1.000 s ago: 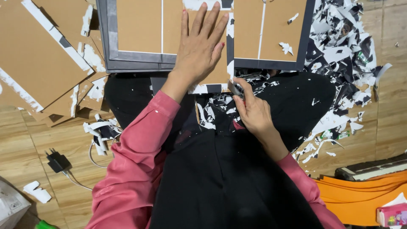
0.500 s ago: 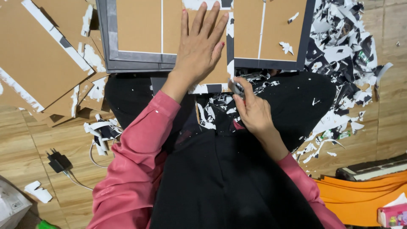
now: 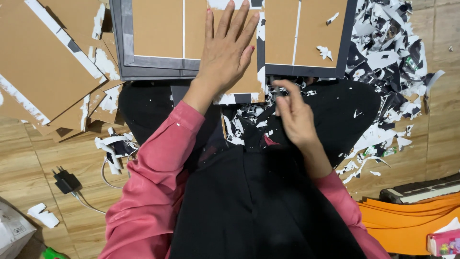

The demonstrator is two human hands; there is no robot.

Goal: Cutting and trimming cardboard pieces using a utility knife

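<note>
The left hand (image 3: pixel 225 52) is laid flat, fingers spread apart, on the brown backing board (image 3: pixel 239 52) of a dark grey picture frame (image 3: pixel 127 48) that lies face down on the wooden floor (image 3: pixel 57 158); the board appears to be pressed down so that it stays put while its near edge is worked. The right hand (image 3: pixel 294 115) is closed around a small metallic tool (image 3: pixel 277 93), its tip held just at the frame's near edge, beside a strip of white tape. What kind of tool it is cannot be told.

A second frame (image 3: pixel 345 43) lies touching the first on the right. Loose brown boards (image 3: pixel 38 62) edged with torn white tape are stacked on the left. Black-and-white paper scraps (image 3: pixel 388 52) are heaped to the right and scattered over the lap. A black plug (image 3: pixel 66 181) with its white cable lies near left, and orange sheets (image 3: pixel 407 225) near right.
</note>
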